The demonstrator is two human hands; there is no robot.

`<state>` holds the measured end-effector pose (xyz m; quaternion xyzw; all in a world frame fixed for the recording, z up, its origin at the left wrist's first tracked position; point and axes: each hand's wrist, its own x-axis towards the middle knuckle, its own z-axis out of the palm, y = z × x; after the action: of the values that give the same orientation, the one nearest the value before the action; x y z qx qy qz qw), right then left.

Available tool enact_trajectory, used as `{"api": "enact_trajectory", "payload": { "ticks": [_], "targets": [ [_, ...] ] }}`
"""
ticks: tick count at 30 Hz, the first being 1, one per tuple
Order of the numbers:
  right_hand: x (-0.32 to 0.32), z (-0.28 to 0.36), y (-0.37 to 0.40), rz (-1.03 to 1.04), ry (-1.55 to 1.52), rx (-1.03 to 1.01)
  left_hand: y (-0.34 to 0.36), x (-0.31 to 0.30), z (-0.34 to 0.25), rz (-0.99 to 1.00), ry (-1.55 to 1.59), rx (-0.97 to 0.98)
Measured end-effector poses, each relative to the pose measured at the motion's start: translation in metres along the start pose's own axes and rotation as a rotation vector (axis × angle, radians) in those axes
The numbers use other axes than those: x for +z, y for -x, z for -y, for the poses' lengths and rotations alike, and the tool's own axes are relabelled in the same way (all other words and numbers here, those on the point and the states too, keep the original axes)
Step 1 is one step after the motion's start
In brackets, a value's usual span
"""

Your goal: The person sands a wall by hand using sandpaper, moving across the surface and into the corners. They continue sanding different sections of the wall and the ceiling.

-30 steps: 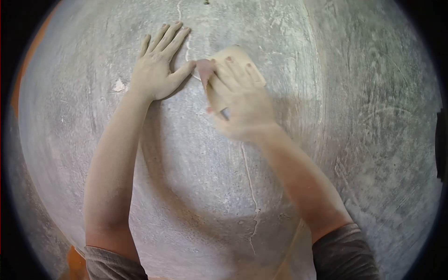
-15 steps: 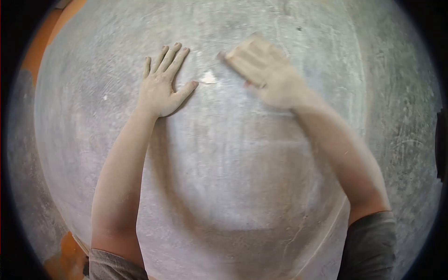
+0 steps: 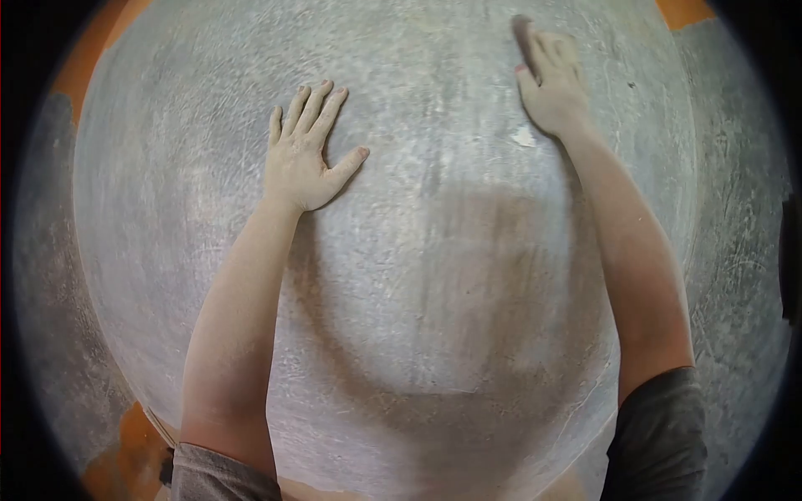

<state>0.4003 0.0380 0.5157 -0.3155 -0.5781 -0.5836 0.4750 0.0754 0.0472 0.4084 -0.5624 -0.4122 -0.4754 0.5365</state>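
Observation:
A broad grey surface [image 3: 384, 275], scuffed and dusty, fills most of the view and looks rounded through the wide lens. My left hand [image 3: 305, 163] lies flat on it left of centre, fingers spread and coated in pale dust, holding nothing. Higher up on the right, my right hand [image 3: 555, 92] presses a brown piece of sandpaper [image 3: 523, 37] to the surface. Only the sandpaper's dark edge shows past the fingers, and motion blurs the fingertips. Just below that hand is a small white patch [image 3: 524, 136] on the surface.
Beyond the surface's curved edges lies a mottled grey area [image 3: 50, 275] with orange patches [image 3: 138, 442] at lower left and more orange [image 3: 685, 12] at upper right. A dark object [image 3: 789, 259] stands at the far right edge. Shadows of my arms and head fall across the middle.
My right hand has swept up and to the right with the sandpaper. My left hand stays flat; the view has shifted, so the white patch appears farther right.

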Motion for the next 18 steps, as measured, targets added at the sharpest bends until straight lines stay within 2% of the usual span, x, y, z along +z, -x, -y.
{"api": "enact_trajectory", "payload": {
  "ticks": [2,5,8,11,13,14,16,17,18],
  "targets": [
    [0.010,0.034,-0.008,-0.001,0.056,0.189,0.013,-0.003,0.018,-0.011,-0.002,-0.016],
    [-0.019,0.134,-0.005,0.377,0.205,-0.273,0.038,-0.005,0.042,-0.008,0.006,-0.064],
    [0.023,0.141,0.021,0.107,-0.102,-0.689,0.057,-0.007,0.068,-0.008,0.011,-0.107],
    [0.011,0.110,-0.028,0.156,0.018,-0.422,0.074,-0.010,0.085,-0.003,0.027,-0.149],
    [0.033,0.094,-0.041,-0.222,0.164,-0.041,0.080,-0.009,0.092,-0.018,0.032,-0.179],
    [0.035,0.096,-0.050,0.020,0.227,0.057,0.082,-0.007,0.094,-0.049,0.049,-0.220],
    [-0.007,0.162,-0.067,0.508,0.352,0.265,0.086,-0.002,0.098,-0.103,0.084,-0.295],
    [-0.005,0.184,-0.057,0.417,0.289,0.052,0.088,-0.002,0.099,-0.089,0.075,-0.318],
    [-0.020,0.213,-0.043,0.490,0.249,-0.135,0.090,-0.003,0.100,-0.077,0.065,-0.340]
  ]
}}
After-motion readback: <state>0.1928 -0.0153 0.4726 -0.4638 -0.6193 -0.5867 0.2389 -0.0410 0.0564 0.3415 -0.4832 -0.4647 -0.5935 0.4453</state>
